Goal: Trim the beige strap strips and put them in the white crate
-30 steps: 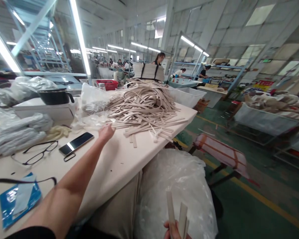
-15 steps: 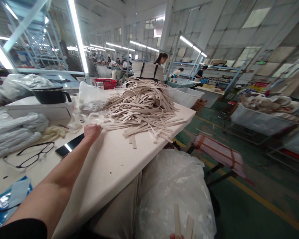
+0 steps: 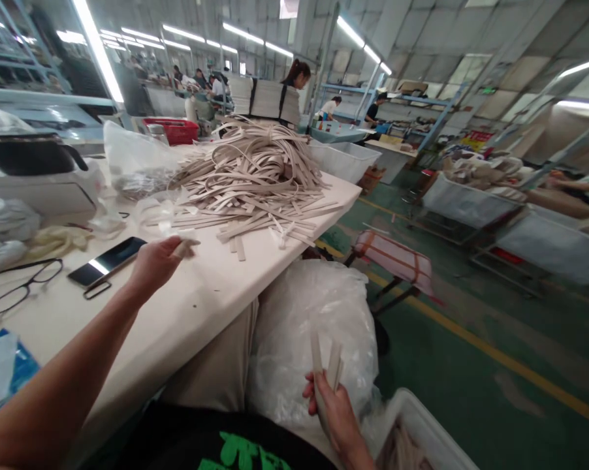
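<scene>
Over the white table, my left hand pinches a small beige piece, whose exact kind I cannot make out. Low in front of my body, my right hand is closed round a few flat beige strips; their ends stick up past the fingers. A big tangled heap of similar strips covers the far part of the table, with loose ends spread toward me. Just left of my left hand lies a dark phone.
Eyeglasses, a blue packet and a black pot occupy the table's left. Beside its right edge is a clear plastic bag; a white bin stands lower right. A padded stool is beyond. Other people work farther back.
My left hand has lifted away from the phone's edge with the small beige piece showing in its fingers. My right hand has risen further into view with the strips. The view has shifted right and down.
</scene>
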Demonstrator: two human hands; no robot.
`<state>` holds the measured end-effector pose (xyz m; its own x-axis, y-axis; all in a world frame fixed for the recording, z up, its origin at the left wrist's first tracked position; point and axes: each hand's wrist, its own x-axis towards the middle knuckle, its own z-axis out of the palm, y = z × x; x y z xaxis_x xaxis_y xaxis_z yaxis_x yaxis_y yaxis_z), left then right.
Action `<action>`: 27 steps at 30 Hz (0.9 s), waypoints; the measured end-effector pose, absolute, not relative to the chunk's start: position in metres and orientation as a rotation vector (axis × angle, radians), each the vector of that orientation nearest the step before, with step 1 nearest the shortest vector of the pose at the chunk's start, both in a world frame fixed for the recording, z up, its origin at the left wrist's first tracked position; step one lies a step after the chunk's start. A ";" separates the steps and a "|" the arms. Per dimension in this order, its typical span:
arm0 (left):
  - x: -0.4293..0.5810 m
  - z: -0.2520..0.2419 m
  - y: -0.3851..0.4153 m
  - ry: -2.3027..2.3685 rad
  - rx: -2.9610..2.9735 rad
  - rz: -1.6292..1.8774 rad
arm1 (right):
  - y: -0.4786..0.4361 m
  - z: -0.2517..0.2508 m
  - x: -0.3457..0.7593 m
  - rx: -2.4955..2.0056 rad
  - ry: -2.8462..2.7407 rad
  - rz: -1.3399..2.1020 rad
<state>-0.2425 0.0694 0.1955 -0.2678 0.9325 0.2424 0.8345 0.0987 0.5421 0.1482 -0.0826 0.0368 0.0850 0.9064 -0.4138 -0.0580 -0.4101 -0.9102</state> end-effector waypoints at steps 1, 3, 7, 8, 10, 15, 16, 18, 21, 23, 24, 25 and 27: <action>-0.227 0.193 0.060 2.048 1.757 0.985 | -0.080 0.044 0.146 -1.487 -0.893 1.490; -0.192 0.186 0.042 1.757 1.680 1.018 | -0.073 0.059 0.141 -1.405 -0.948 1.539; -0.125 0.160 0.007 1.321 1.603 0.743 | -0.063 0.084 0.132 -1.207 -1.052 1.690; -0.112 0.152 0.000 1.249 1.624 0.661 | -0.061 0.088 0.131 -1.168 -1.064 1.738; -0.092 0.136 -0.012 1.134 1.691 0.514 | -0.060 0.094 0.128 -1.121 -1.082 1.799; -0.064 0.102 -0.024 0.952 1.638 0.378 | -0.061 0.100 0.126 -1.240 -1.175 1.609; -0.061 0.098 -0.024 0.928 1.576 0.386 | -0.060 0.100 0.126 -1.291 -1.205 1.537; -0.053 0.091 -0.023 0.881 1.430 0.425 | -0.056 0.102 0.126 -1.378 -1.253 1.422; -0.044 0.086 -0.024 0.840 1.256 0.466 | -0.044 0.107 0.129 -1.437 -1.265 1.300; -0.039 0.084 -0.026 0.848 1.194 0.446 | -0.032 0.113 0.134 -1.453 -1.248 1.219; -0.038 0.084 -0.027 0.854 1.176 0.428 | -0.024 0.117 0.138 -1.465 -1.232 1.176; -0.037 0.084 -0.028 0.859 1.161 0.417 | -0.016 0.120 0.142 -1.481 -1.213 1.131; -0.036 0.085 -0.030 0.862 1.131 0.414 | 0.002 0.125 0.154 -1.512 -1.160 1.031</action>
